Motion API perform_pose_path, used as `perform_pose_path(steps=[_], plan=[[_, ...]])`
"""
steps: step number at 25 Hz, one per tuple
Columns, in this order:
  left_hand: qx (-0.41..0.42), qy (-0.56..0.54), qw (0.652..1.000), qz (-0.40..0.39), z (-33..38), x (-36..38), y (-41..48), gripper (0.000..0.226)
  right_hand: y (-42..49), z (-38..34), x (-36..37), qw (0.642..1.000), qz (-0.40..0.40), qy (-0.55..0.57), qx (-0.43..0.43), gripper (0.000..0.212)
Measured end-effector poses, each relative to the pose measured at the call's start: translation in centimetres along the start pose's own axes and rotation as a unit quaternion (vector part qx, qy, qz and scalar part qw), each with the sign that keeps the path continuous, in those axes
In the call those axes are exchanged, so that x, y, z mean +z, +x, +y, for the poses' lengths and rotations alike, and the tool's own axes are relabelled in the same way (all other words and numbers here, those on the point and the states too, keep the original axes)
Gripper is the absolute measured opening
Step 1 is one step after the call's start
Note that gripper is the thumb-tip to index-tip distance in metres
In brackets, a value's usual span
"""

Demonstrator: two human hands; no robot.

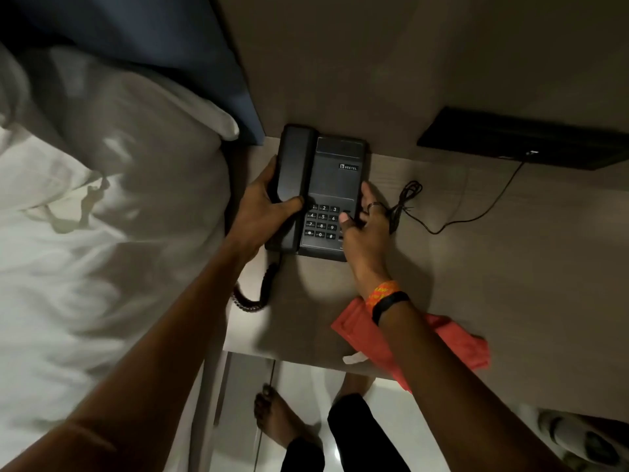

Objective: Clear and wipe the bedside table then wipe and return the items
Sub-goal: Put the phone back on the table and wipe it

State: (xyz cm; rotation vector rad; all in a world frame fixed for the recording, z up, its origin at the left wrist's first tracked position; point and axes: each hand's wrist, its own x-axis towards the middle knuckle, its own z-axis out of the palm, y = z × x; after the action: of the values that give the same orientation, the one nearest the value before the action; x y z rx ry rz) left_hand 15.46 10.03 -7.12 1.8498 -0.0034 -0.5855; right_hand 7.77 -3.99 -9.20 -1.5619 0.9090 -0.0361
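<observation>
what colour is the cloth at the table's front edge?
Red-orange cloth, partly under the right forearm; the only view, the head camera, shows it clearly.

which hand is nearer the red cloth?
Right. The right hand grips the phone's right edge, its wrist passing over the red cloth. The left hand holds the handset side, farther away.

Orange wristband [383, 291], black band [389, 304] (right wrist), ring [373, 205]

A single head-worn wide-angle view looks steeply down from above, close over the counter [476, 267] set against the wall. The bed [102, 199] fills the left side, the floor [306, 386] shows below, and both forearms reach in from the bottom edge.
</observation>
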Motion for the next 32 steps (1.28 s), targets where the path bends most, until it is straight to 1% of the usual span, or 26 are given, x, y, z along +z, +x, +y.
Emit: perform_pose_path(steps=[3, 6, 7, 8, 9, 10, 11, 12, 13, 14, 15, 16, 17, 18, 19, 20, 21, 22, 24, 25, 26, 27, 28, 29, 30, 32], plan=[[-0.004, -0.006, 1.0, -0.004, -0.1, -0.1, 0.2, 0.065, 0.0, 0.1, -0.5, 0.999, -0.028, -0.019, -0.017, 0.064], [-0.023, 0.018, 1.0, 0.007, -0.2, 0.3, 0.0, 0.07, -0.7, 0.2, -1.6, 0.997, -0.059, -0.013, -0.041, 0.062], [-0.027, 0.031, 0.999, 0.021, -0.2, 0.5, -0.1, 0.073, -1.4, 0.4, -2.5, 0.995, -0.061, -0.029, -0.07, 0.059], [-0.027, 0.046, 0.998, 0.045, -0.3, 0.8, -0.4, 0.076, -2.2, 0.9, -3.7, 0.989, -0.061, -0.063, -0.118, 0.055], [-0.01, 0.076, 0.994, 0.077, -0.5, 0.9, -1.0, 0.079, -3.1, 1.6, -5.3, 0.976, -0.062, -0.11, -0.18, 0.049], [0.027, 0.128, 0.985, 0.113, -0.8, 1.1, -2.0, 0.078, -4.2, 2.6, -7.2, 0.954, -0.068, -0.169, -0.24, 0.043], [0.082, 0.198, 0.966, 0.145, -1.3, 1.5, -3.4, 0.076, -5.4, 3.8, -9.2, 0.924, -0.08, -0.237, -0.288, 0.038], [0.142, 0.265, 0.941, 0.158, -1.8, 2.2, -5.2, 0.072, -6.5, 5.2, -11.5, 0.888, -0.099, -0.311, -0.323, 0.036], [0.2, 0.308, 0.919, 0.141, -2.5, 3.4, -7.2, 0.067, -7.6, 6.7, -13.9, 0.848, -0.122, -0.381, -0.348, 0.036], [0.251, 0.326, 0.907, 0.092, -3.5, 4.9, -9.3, 0.063, -8.7, 8.3, -16.1, 0.806, -0.146, -0.446, -0.36, 0.039], [0.285, 0.326, 0.901, 0.018, -4.5, 6.7, -11.7, 0.059, -9.6, 9.9, -17.8, 0.766, -0.169, -0.502, -0.365, 0.041], [0.3, 0.328, 0.894, -0.059, -5.6, 8.5, -14.1, 0.056, -10.3, 11.3, -19.1, 0.731, -0.186, -0.542, -0.37, 0.042], [0.303, 0.341, 0.882, -0.119, -6.6, 10.1, -16.3, 0.051, -10.4, 12.2, -19.7, 0.705, -0.194, -0.568, -0.378, 0.042], [0.302, 0.368, 0.867, -0.147, -7.3, 11.3, -17.6, 0.048, -10.2, 12.5, -19.7, 0.688, -0.192, -0.583, -0.386, 0.044], [0.287, 0.4, 0.857, -0.152, -7.7, 12.1, -18.2, 0.046, -9.7, 12.3, -19.2, 0.684, -0.183, -0.584, -0.399, 0.049], [0.259, 0.422, 0.858, -0.14, -7.4, 12.2, -17.9, 0.047, -9.1, 11.8, -18.3, 0.684, -0.171, -0.576, -0.415, 0.053], [0.235, 0.425, 0.867, -0.114, -6.6, 12.0, -17.0, 0.05, -8.4, 11.1, -17.2, 0.693, -0.159, -0.557, -0.428, 0.055], [0.227, 0.417, 0.876, -0.086, -5.3, 11.2, -15.9, 0.049, -7.8, 9.8, -16.0, 0.72, -0.154, -0.519, -0.434, 0.051], [0.249, 0.385, 0.889, -0.02, -1.8, 8.5, -13.2, 0.041, -6.1, 5.6, -12.5, 0.809, -0.142, -0.388, -0.418, 0.042], [0.265, 0.359, 0.895, 0.022, -0.2, 6.7, -11.3, 0.041, -4.9, 2.8, -10.4, 0.84, -0.128, -0.335, -0.408, 0.038], [0.282, 0.344, 0.893, 0.064, 1.3, 4.6, -9.1, 0.041, -3.5, 0.1, -8.3, 0.852, -0.108, -0.313, -0.406, 0.036], [0.292, 0.349, 0.885, 0.102, 2.4, 2.3, -6.7, 0.042, -2.0, -2.3, -5.9, 0.849, -0.098, -0.318, -0.411, 0.038], [0.287, 0.375, 0.873, 0.12, 3.3, 0.1, -4.3, 0.045, -0.3, -4.4, -3.6, 0.829, -0.101, -0.355, -0.42, 0.045], [0.255, 0.422, 0.864, 0.103, 3.8, -1.7, -1.9, 0.054, 1.2, -6.2, -1.5, 0.802, -0.125, -0.417, -0.409, 0.058], [0.203, 0.478, 0.854, 0.041, 4.0, -3.1, -0.2, 0.071, 2.3, -7.5, 0.2, 0.774, -0.173, -0.487, -0.365, 0.076], [0.116, 0.572, 0.805, -0.102, 3.1, -4.6, 1.6, 0.118, 4.0, -8.9, 2.3, 0.724, -0.259, -0.578, -0.273, 0.118]])
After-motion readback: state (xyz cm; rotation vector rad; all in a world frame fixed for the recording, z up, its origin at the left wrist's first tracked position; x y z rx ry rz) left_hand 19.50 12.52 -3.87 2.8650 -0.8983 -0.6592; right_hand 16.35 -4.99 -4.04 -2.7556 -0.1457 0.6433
